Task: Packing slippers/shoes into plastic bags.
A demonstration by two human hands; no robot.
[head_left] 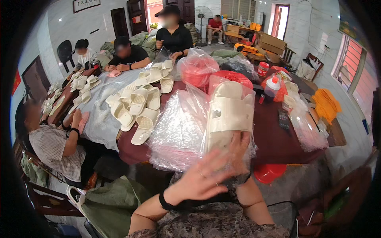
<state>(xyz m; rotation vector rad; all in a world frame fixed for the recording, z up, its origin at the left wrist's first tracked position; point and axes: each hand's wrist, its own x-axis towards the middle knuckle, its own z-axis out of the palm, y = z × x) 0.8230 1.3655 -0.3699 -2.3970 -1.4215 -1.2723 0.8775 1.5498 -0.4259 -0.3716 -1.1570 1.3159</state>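
A cream slipper (pixel 230 109) stands toe up in front of me inside a clear plastic bag. Its heel end rests in my right hand (pixel 240 148), whose fingers lie over the front of the bag. My left hand (pixel 204 174) is smeared by motion, fingers spread, and crosses in front of the right wrist with nothing seen in it. Left of the slipper lies a stack of clear plastic bags (pixel 172 127) with pink edges. Beyond that stack, a heap of loose cream slippers (pixel 137 101) covers the table.
On the dark red table (pixel 274 141) are red bundles in plastic (pixel 198 69), a bottle of dark liquid (pixel 272 87), a remote control (pixel 283 119) and an orange bag (pixel 326 104). A red stool (pixel 270 173) is below. A green sack (pixel 113 204) stands left; several people work along the table.
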